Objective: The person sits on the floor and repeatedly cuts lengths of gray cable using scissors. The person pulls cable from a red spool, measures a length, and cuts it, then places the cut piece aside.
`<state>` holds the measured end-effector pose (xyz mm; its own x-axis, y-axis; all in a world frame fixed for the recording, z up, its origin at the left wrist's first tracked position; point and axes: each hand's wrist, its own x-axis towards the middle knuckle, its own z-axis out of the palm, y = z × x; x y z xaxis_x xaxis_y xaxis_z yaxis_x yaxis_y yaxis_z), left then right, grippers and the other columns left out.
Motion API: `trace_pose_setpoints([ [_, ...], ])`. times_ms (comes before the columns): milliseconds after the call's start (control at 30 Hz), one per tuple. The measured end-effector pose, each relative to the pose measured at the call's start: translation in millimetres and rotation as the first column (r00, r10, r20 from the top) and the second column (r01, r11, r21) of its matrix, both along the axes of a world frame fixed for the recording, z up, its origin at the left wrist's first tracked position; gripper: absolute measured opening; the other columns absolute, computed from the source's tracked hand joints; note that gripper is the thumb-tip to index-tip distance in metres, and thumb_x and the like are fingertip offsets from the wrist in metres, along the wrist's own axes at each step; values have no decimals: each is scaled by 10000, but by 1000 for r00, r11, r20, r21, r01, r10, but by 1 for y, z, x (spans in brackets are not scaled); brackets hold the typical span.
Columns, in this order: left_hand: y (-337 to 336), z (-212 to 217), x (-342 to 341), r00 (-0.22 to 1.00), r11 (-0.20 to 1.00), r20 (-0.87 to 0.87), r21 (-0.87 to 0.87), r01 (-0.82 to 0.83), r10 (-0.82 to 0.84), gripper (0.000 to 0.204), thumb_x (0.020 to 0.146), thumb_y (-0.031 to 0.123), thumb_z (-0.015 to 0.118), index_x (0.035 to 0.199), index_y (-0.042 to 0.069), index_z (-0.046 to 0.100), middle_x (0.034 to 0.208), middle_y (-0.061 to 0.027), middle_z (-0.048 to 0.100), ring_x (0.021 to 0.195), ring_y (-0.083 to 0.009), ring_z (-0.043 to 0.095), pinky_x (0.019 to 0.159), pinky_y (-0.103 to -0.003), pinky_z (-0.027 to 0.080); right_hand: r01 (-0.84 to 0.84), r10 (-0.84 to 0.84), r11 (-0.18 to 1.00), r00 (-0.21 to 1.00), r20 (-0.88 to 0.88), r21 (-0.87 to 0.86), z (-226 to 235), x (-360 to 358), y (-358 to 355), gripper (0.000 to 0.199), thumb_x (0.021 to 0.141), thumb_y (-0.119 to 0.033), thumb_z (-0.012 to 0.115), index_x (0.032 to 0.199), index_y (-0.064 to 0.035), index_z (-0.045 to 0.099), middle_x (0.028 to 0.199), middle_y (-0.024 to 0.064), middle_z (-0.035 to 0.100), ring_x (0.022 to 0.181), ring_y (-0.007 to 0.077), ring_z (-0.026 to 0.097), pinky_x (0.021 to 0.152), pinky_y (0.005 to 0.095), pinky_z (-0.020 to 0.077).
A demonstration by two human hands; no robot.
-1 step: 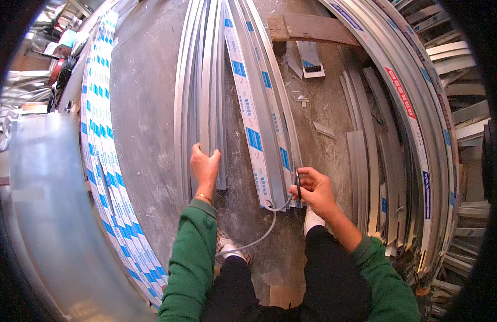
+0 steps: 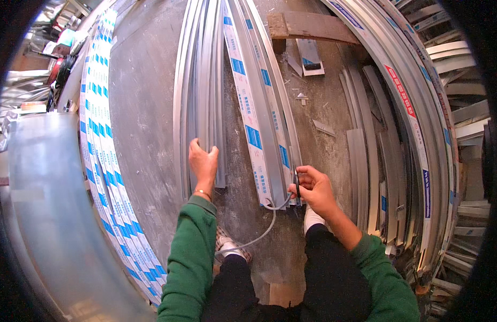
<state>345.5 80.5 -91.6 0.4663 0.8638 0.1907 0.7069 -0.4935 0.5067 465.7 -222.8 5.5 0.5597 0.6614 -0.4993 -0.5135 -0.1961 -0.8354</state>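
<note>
My left hand (image 2: 204,165) is closed over a bundle of long silvery metal profiles (image 2: 209,107), near their close end. Its fingertips are curled out of sight, so what they grip is hidden. Between the thumb and fingers of my right hand (image 2: 319,189) is a thin, dark, upright piece (image 2: 297,185), too small to identify further. A grey flexible cord (image 2: 264,236) loops from near my left foot up to the right fingers. Right beside that hand end several profiles (image 2: 254,137) with white and blue protective film.
Film-wrapped profiles (image 2: 102,134) and a translucent sheet (image 2: 42,198) lie at left. On the right are a wooden beam (image 2: 318,28), offcuts (image 2: 324,128) and long stacked profiles (image 2: 401,91). My shoes (image 2: 312,219) stand close to the profile ends.
</note>
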Motion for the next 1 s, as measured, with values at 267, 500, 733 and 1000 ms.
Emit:
trace_pose_setpoints([
  [267,-39,53,8,969,979,141,58,195,-202,383,790,75,638,1161,15,560,1167,-173,557,1133,-346,517,1017,-444,379,-113,113,994,994,8,1,-9,-9,10,347,853,25,681,1160,49,520,848,92,686,758,126,673,640,258,538],
  [500,-156,68,-14,765,97,566,-781,616,-307,418,1040,356,450,1276,11,452,989,-77,602,979,-155,567,884,-312,453,-95,88,992,992,88,83,-19,-13,16,362,852,-6,685,1177,41,534,877,72,673,776,91,642,654,228,517],
  [733,-159,57,-27,929,6,359,-933,360,90,264,1014,296,538,1011,54,643,693,75,468,524,-25,382,489,-208,304,-94,100,995,983,153,-42,-29,-16,13,381,869,-15,649,1243,10,585,912,76,698,759,109,668,627,247,536],
  [1000,-162,56,-25,924,-38,313,-944,329,222,283,1000,312,544,1030,56,660,703,74,536,544,-8,421,488,-194,317,-291,354,935,751,558,-202,-23,-34,23,215,822,-66,701,982,-3,572,801,160,673,720,272,694,657,366,550],
])
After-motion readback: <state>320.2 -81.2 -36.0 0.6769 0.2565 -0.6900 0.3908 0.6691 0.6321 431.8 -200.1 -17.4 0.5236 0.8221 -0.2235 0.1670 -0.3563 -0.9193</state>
